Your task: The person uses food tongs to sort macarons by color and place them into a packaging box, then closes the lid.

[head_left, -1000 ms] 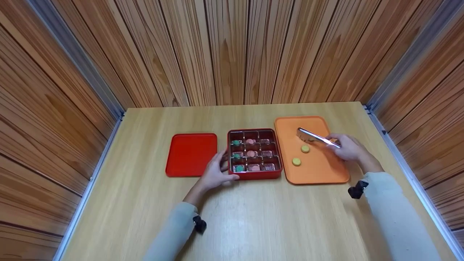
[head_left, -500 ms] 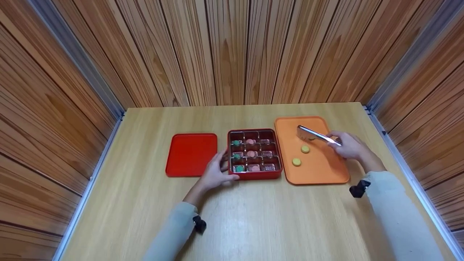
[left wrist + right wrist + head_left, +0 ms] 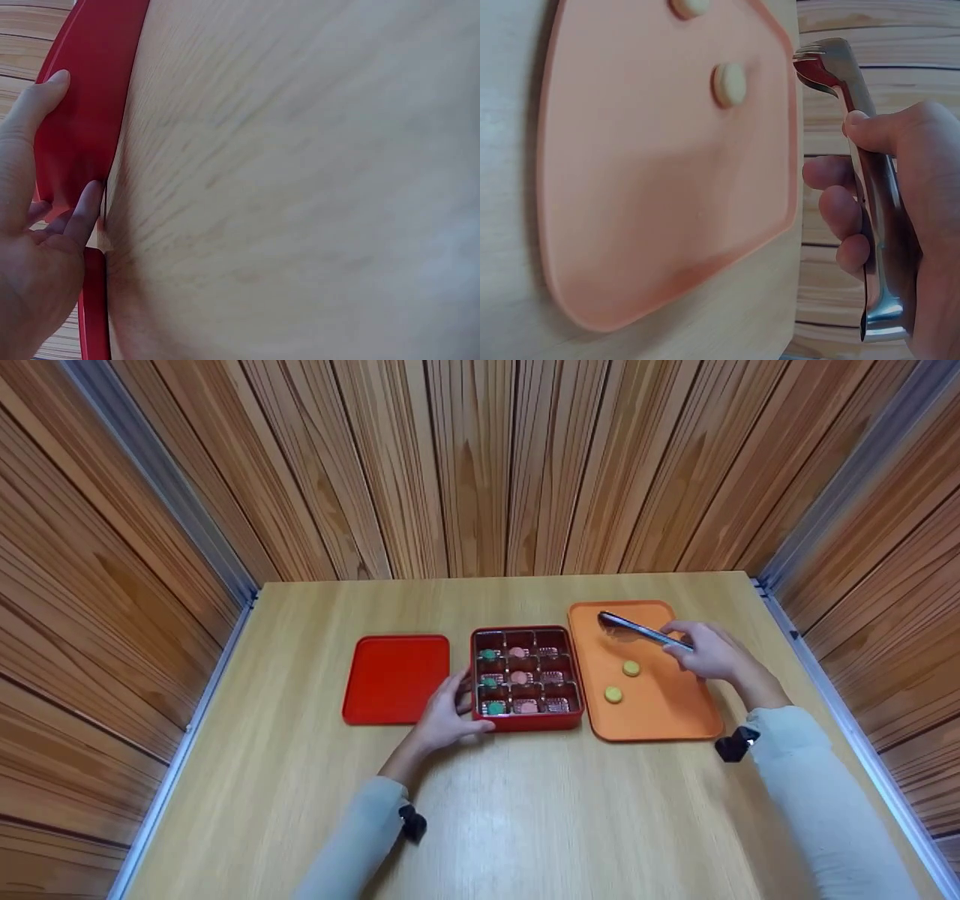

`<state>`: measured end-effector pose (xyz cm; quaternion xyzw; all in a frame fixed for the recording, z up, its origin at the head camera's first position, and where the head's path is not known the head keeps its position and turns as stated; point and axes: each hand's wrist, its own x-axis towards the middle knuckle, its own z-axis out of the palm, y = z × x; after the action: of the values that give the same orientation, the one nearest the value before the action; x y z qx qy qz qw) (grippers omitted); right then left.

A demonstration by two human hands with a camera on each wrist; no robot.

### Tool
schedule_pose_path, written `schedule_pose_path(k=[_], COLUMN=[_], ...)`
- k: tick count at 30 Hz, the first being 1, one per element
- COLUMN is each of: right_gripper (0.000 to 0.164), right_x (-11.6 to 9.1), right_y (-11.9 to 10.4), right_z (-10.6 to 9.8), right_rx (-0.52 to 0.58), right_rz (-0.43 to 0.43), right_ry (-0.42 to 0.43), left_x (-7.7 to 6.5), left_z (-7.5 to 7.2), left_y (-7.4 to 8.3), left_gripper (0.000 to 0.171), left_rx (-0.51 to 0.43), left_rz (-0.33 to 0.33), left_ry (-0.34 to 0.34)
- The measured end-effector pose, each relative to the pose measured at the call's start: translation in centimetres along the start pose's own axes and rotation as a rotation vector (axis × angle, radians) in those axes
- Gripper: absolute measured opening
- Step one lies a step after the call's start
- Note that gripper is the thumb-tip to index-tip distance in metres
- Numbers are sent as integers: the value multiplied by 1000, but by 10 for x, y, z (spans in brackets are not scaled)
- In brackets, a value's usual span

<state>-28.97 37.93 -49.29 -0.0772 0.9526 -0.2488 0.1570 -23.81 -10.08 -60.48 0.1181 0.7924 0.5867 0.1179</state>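
Observation:
My right hand [image 3: 712,651] holds metal tongs [image 3: 877,187] over the far part of the orange tray [image 3: 660,720]. Their tips hang above the tray's back left area; I cannot tell whether a macaron is between them. Two yellow macarons [image 3: 631,668] lie on the tray. To its left stands a red box [image 3: 529,723] with a clear divided insert. Green macarons [image 3: 496,708] fill its left column and pink macarons [image 3: 527,706] its middle one; the right column holds none. My left hand [image 3: 444,720] steadies the box's front left corner, thumb on the front wall, fingers along the left side.
A flat red lid [image 3: 396,679] lies left of the box, just beyond my left fingers. The box and tray stand side by side, close together. Wood-panelled walls [image 3: 480,472] enclose the table [image 3: 517,810] at the back and sides.
The tongs and right hand have shifted left and back from the middle of the tray. A third yellow macaron, partly visible beneath the tongs earlier, no longer shows there. The left hand stays put.

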Motion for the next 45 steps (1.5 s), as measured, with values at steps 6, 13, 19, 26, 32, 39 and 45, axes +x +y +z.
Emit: schedule_pose_path(k=[6, 13, 19, 26, 32, 39, 45], right_gripper=[44, 44, 41, 38, 32, 32, 36], right_x=[2, 6, 10, 13, 18, 22, 25], right_y=[-14, -32, -43, -55, -65, -74, -76], right_z=[1, 1, 3, 9, 16, 21, 27], right_rx=[-5, -33, -42, -15, -41, -58, -58], right_rz=[-41, -60, -99, -112, -193, -188, -166], right_ry=[-1, -13, -10, -14, 21, 14, 4], left_x=[-1, -1, -1, -1, -2, -2, -2], left_z=[0, 0, 0, 0, 0, 0, 0], left_y=[1, 1, 1, 1, 1, 0, 1], left_gripper=[116, 116, 117, 118, 119, 119, 122], left_rx=[-2, -3, 8, 9, -4, 2, -2], left_rz=[-6, -13, -28, -26, -9, -3, 13], left_ry=[-2, 0, 2, 3, 3, 2, 10])
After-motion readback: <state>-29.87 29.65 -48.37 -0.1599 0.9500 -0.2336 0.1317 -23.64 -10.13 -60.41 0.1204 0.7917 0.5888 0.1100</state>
